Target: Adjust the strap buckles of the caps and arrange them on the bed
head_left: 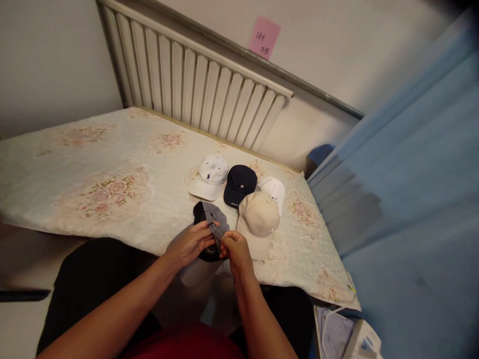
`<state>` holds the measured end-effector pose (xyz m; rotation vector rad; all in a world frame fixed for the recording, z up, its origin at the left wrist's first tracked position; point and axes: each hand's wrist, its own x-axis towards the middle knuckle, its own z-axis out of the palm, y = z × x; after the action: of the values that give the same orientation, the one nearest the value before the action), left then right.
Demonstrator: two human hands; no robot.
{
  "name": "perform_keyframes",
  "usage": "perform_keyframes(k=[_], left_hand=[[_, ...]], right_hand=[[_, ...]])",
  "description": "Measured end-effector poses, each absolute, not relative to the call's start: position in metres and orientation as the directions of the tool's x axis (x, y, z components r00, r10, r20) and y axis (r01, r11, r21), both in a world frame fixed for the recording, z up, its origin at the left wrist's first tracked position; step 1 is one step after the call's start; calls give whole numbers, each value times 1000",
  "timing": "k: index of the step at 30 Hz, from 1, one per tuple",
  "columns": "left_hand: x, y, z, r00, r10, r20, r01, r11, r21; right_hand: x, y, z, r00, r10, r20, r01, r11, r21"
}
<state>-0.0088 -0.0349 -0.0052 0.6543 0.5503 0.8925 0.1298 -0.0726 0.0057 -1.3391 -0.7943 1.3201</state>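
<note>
A grey cap [212,218] with a dark inside lies upturned at the near edge of the mattress [112,189]. My left hand [190,243] and my right hand [232,248] both pinch its grey back strap, fingers closed. Right of it sits a beige cap [258,219]. Behind that are a navy cap [239,184], a white cap [209,177] with a small dark logo, and another white cap [275,188] partly hidden under the beige one.
The floral mattress fills the left and middle. A white ribbed radiator [194,80] leans on the wall behind, with a pink note [264,37] above. A blue curtain [404,189] hangs at right. Pale bags [348,334] lie at bottom right.
</note>
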Motion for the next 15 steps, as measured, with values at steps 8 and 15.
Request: perform_keyframes(k=[8,15], left_hand=[[-9,-43,-1,516,831,-209,-561,512,650],[-5,-41,0,525,771,-361,-616,637,463]], right_hand=[[129,-73,-2,206,943,-263,-186,-226,-956],[128,-77,0,219,939,-266,-175,-230,-957]])
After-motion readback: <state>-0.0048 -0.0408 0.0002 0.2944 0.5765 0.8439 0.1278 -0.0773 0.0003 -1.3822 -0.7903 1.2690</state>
